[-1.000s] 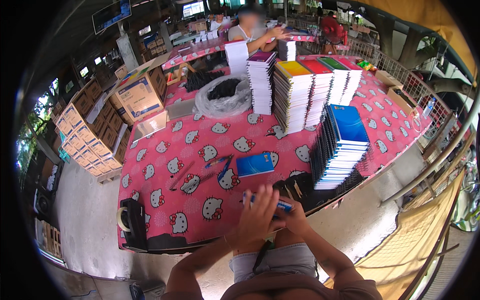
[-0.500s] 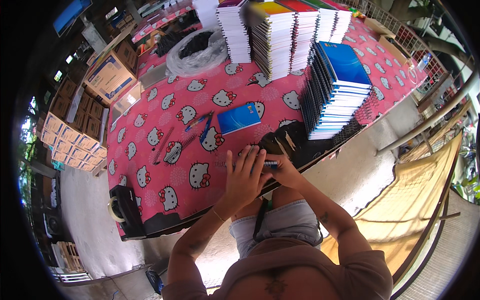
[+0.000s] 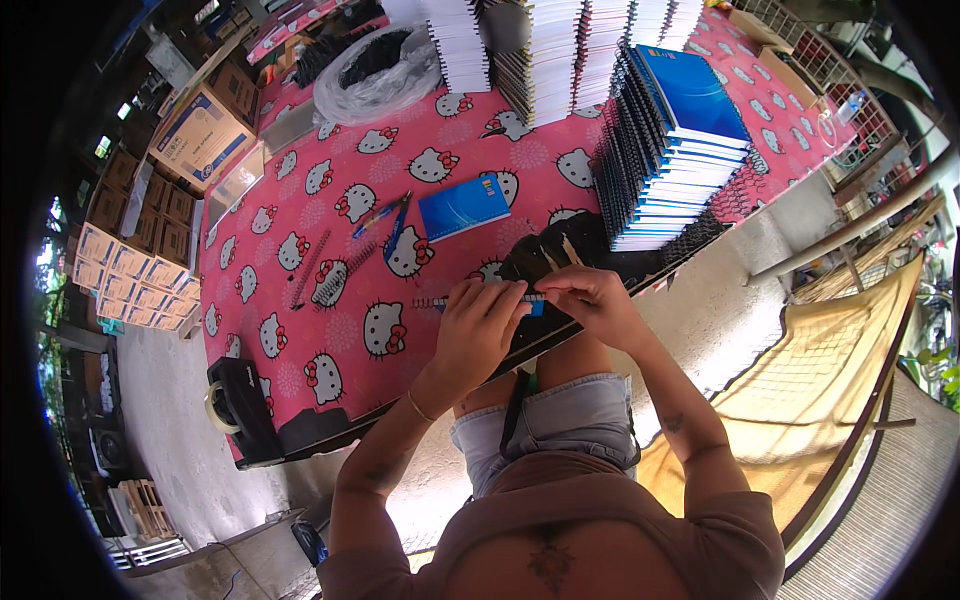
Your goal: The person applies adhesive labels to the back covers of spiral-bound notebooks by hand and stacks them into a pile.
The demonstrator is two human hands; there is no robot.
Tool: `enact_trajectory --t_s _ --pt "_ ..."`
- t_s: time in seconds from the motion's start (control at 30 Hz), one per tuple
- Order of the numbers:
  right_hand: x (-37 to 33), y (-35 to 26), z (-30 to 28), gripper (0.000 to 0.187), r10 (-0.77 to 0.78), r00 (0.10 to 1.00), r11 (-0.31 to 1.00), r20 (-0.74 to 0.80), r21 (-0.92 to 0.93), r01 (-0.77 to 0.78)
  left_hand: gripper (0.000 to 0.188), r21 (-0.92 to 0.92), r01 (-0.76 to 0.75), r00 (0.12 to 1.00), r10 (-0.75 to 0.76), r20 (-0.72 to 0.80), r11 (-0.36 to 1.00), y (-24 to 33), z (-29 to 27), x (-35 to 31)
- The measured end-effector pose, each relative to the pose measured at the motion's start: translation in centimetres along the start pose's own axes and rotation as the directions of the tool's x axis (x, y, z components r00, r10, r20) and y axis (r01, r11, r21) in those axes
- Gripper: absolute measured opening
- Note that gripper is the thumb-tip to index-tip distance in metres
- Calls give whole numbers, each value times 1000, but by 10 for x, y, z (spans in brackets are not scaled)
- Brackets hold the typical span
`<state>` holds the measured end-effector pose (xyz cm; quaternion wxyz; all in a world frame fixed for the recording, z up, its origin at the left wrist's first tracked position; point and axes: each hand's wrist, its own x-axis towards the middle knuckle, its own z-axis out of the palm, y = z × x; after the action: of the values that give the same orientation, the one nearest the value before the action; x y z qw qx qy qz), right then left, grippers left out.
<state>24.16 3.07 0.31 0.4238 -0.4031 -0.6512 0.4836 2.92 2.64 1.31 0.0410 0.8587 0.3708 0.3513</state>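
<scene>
At the near table edge lies a small blue notebook (image 3: pixel 537 309), mostly covered by my hands. A thin spiral coil (image 3: pixel 424 302) runs along its spine and sticks out past the left end. My left hand (image 3: pixel 482 328) is bent over the notebook, its fingers close together and gripping it. At the spine's right end my right hand (image 3: pixel 598 306) is closed in a pinch; its fingertips seem to hold the coil's end, which is mostly hidden. Farther off lie another blue notebook (image 3: pixel 465 208) and blue-handled pliers (image 3: pixel 397 228), with loose spiral coils (image 3: pixel 343 275) to their left.
Right of my hands rises a tall stack of blue spiral notebooks (image 3: pixel 680 150). More notebook stacks (image 3: pixel 555 65) and a plastic-wrapped ring of coil (image 3: pixel 375 75) stand at the back. A black tape dispenser (image 3: pixel 240 408) sits at the left corner. Cartons (image 3: pixel 205 130) stand beyond the left edge.
My right hand has moved slightly right and up, away from my left, uncovering more of the notebook's spine. The coil's left end now shows. The view has shifted a little.
</scene>
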Motion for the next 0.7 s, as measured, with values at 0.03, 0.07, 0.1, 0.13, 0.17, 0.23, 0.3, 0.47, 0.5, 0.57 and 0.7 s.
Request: enact_trajectory --t_s 0.03,0.07,0.1,0.13,0.17,0.23,0.3,0.47,0.5,0.57,0.7 --pt "4 -2 -2 20 -8 1000 999 29 -42 10 24 18 -7 1000 7 4 1000 -1 1 -2" --pt "5 -3 -3 21 -15 998 996 57 -84 20 24 19 -2 1000 2 11 1000 -1 2 -4" --pt "7 -1 -6 20 6 996 997 84 -73 1 25 23 -9 1000 8 9 1000 -2 2 -2" --pt "9 5 -11 18 27 994 998 111 -64 -20 25 25 -16 1000 16 9 1000 -3 3 0" --pt "10 9 -15 17 49 990 998 135 -56 -42 26 -2 1 1000 -1 13 1000 -3 5 -3" --pt "17 3 -18 12 -25 974 994 227 -96 48 27 -34 8 1000 -9 -18 999 -3 5 -2" --pt "21 -4 -16 9 -129 960 963 246 -202 181 25 27 66 998 -66 -24 997 4 -3 2" --pt "9 -21 3 13 -257 962 857 -96 -482 181 24 56 73 986 -81 149 996 13 -23 17" --pt "5 -39 3 14 -304 940 864 -157 -461 202 23 14 75 986 -76 148 997 17 -38 29" --pt "-6 -92 -6 20 -500 828 794 -256 -518 319 22 -4 34 999 -34 19 999 29 -69 60" --pt "-16 -159 -75 37 -782 480 555 -398 -795 244 19 -12 -201 871 173 -461 979 48 -106 151"
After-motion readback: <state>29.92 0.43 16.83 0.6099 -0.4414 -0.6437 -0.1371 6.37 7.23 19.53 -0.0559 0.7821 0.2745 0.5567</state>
